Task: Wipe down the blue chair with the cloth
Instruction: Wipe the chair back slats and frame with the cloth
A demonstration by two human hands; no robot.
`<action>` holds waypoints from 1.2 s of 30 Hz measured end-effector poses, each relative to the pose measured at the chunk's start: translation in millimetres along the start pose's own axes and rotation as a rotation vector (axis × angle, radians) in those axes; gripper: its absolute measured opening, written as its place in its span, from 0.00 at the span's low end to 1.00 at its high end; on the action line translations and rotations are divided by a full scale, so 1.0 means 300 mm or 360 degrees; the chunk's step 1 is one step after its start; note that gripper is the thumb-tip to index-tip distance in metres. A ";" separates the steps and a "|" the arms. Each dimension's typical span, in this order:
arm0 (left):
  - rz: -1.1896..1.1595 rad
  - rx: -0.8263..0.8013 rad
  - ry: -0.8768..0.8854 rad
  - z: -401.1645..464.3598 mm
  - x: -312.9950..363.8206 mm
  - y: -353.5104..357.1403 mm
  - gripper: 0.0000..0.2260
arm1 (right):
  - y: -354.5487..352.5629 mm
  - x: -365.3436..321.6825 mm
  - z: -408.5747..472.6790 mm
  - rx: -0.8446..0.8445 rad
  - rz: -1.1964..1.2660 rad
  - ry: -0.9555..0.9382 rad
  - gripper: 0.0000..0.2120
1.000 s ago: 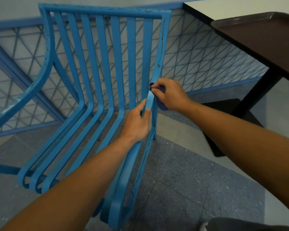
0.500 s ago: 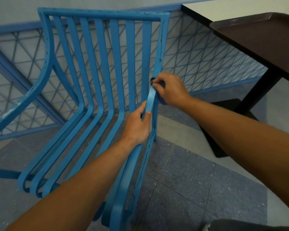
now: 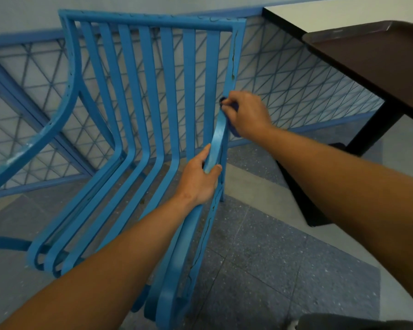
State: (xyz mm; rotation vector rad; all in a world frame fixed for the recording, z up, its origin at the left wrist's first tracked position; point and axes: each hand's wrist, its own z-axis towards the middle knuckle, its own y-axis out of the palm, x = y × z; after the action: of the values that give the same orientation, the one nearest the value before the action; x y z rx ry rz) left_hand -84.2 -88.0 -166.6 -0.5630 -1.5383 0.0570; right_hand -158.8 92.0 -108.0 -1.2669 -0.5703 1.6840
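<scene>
Speckled grey floor tiles [image 3: 260, 270] and a blue lattice fence [image 3: 296, 91] framed the scene, with a dark table [image 3: 379, 67] at far right. Right hand [image 3: 244, 115] pinched a dark blue cloth [image 3: 234, 131], bunched small and mostly hidden under the fingers, against the right armrest strap [image 3: 216, 141] where it met the backrest post. Nearer, left hand [image 3: 199, 179] curled round the same strap, thumb on top, steadying it. Beyond them, the blue chair [image 3: 138, 115] stood on the floor, slats running from backrest into seat. It looked like rigid painted metal, fairly heavy, probably smooth and slick; gripping a flat strap or frame rail seemed best. The soft cloth would likely fold round each slat.
</scene>
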 end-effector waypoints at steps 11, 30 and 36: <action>0.0261 -0.0033 -0.0018 -0.031 0.000 -0.013 0.27 | 0.050 -0.031 -0.249 -0.0247 0.0256 0.0049 0.05; 0.0516 -0.0058 0.0270 0.127 0.090 0.004 0.16 | -0.182 0.010 0.003 -0.0047 -0.0500 -0.0371 0.11; 0.0513 0.0212 0.0372 0.180 0.023 0.097 0.26 | -0.121 0.016 -0.050 0.0103 -0.0208 -0.0174 0.10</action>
State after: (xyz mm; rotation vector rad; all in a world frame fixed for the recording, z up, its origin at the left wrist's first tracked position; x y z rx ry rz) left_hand -126.1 -43.4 -174.7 -0.6818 -1.1974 0.3272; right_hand -131.0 110.6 -87.1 -1.0733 -0.6446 1.6561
